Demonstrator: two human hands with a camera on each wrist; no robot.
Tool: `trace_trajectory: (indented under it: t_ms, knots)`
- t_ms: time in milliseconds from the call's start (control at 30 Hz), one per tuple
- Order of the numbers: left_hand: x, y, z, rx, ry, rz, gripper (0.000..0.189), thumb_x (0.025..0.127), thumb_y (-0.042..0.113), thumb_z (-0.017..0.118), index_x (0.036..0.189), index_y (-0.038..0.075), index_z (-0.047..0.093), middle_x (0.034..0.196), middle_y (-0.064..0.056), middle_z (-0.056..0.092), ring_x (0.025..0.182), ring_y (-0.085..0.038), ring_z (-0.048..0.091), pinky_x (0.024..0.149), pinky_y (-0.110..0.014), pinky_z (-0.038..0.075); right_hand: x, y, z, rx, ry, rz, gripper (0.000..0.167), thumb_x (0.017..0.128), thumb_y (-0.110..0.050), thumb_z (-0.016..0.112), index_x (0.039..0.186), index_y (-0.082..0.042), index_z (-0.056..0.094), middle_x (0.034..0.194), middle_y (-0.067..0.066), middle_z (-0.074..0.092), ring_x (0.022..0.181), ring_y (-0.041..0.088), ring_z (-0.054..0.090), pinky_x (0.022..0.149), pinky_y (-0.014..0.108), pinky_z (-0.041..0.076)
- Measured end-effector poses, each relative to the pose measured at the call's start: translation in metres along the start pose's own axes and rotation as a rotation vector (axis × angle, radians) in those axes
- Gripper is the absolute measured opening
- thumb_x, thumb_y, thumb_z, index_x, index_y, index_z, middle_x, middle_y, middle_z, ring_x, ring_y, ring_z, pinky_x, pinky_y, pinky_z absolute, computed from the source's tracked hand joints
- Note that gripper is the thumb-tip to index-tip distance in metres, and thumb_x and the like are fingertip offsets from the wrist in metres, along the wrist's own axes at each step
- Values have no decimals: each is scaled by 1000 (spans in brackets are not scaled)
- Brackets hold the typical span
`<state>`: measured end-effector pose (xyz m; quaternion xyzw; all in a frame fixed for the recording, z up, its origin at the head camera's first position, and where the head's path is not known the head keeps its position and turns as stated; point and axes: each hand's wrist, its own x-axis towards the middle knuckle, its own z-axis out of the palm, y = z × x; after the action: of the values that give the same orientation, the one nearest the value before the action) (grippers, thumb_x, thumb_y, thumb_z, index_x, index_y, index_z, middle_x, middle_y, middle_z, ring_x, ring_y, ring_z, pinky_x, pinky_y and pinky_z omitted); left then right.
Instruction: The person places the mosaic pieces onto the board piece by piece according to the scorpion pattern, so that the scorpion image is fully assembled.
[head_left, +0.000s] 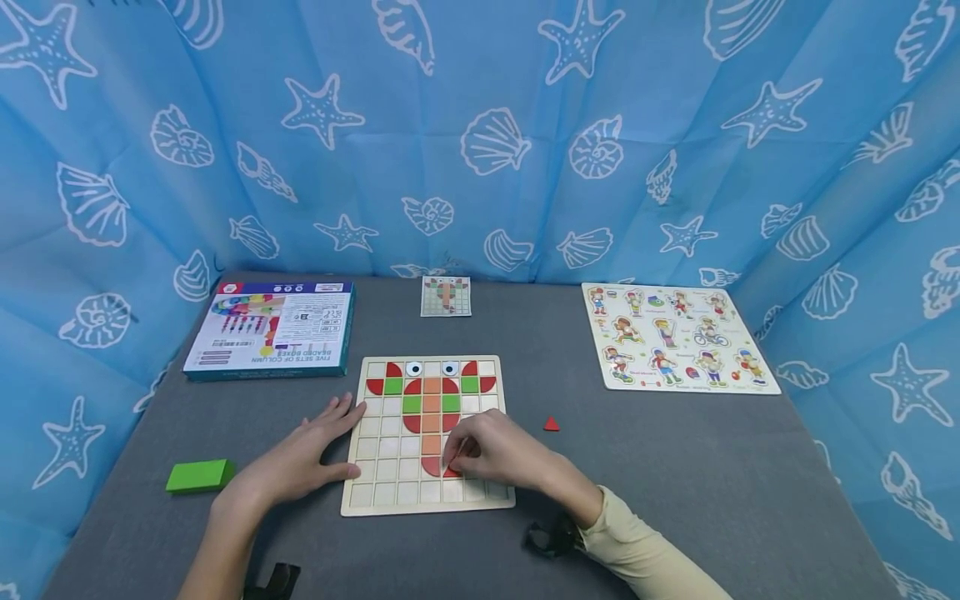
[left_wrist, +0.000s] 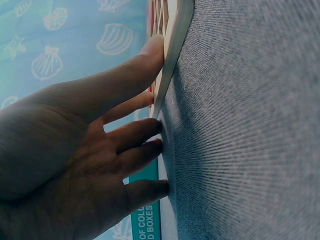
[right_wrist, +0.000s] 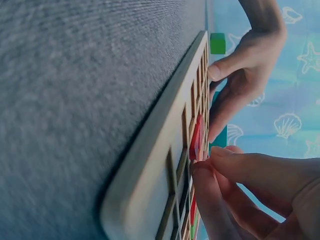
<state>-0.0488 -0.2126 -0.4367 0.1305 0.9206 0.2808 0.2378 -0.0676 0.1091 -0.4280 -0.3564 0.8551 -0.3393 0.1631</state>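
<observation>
A square wooden grid board [head_left: 386, 493] lies on the grey table, with red, green and orange tiles and two eye tiles set in its cells. My left hand [head_left: 296, 462] spreads its fingers along the board's left edge; the thumb touches the rim in the left wrist view. Over the board's lower middle, my right hand [head_left: 495, 450] pinches a small red tile [head_left: 451, 473] at the cell beside a red curved tile [head_left: 431, 466]. The fingertips hide most of the pinched tile. To the right of the board lies a loose red triangle tile [head_left: 551, 424].
A small pattern card [head_left: 446, 297] stands behind the board. At the back left lies a boxed bead set [head_left: 270, 329], with a green block [head_left: 199, 477] nearer the front. A picture puzzle board [head_left: 678, 337] lies at the back right. Blue curtains [head_left: 465, 208] surround the table.
</observation>
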Motion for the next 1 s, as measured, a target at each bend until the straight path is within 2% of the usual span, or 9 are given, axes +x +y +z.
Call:
trace_trajectory:
  t_ms: [200, 433, 567, 767, 867, 1000]
  knots:
    - [0, 0, 1, 1, -1, -1, 98, 93, 38, 85, 170, 7, 34, 179, -28, 21, 167, -54, 15, 125, -84, 16, -9, 7, -12, 77, 21, 34, 6, 94, -4, 81, 95, -10, 83, 87, -1, 80, 72, -2, 59, 69, 15, 53]
    - [0, 1, 2, 5, -3, -12, 98, 93, 39, 86, 170, 8, 34, 179, -28, 21, 167, -54, 15, 126, -84, 16, -32, 27, -37, 149, 52, 136, 8, 96, -5, 81, 103, -6, 82, 93, -1, 80, 78, 3, 66, 73, 21, 58]
    - [0, 1, 2, 10, 1, -15, 98, 93, 39, 86, 170, 7, 34, 178, -29, 21, 166, -54, 16, 126, -84, 16, -49, 41, -52, 131, 82, 184, 11, 97, -5, 79, 107, -6, 81, 95, 0, 80, 82, 4, 69, 74, 22, 60]
    - [-1, 1, 1, 9, 7, -8, 98, 93, 39, 86, 170, 7, 34, 178, -29, 21, 166, -54, 16, 126, -83, 17, -70, 65, -69, 51, 121, 199, 18, 94, -3, 82, 112, -5, 81, 105, 8, 82, 90, 10, 72, 78, 30, 62]
    - [-1, 1, 1, 4, 8, -4, 98, 94, 39, 85, 170, 7, 34, 179, -29, 21, 166, -54, 16, 127, -82, 17, -76, 75, -73, 10, 116, 203, 21, 93, -4, 83, 114, -6, 81, 107, 8, 80, 91, 13, 70, 79, 32, 61]
    - [-2, 1, 0, -2, 5, 2, 96, 94, 38, 85, 170, 7, 34, 179, -28, 20, 167, -54, 16, 128, -82, 17, -79, 82, -74, 0, 106, 206, 20, 93, 0, 81, 113, -6, 81, 104, 7, 79, 89, 10, 70, 77, 27, 60]
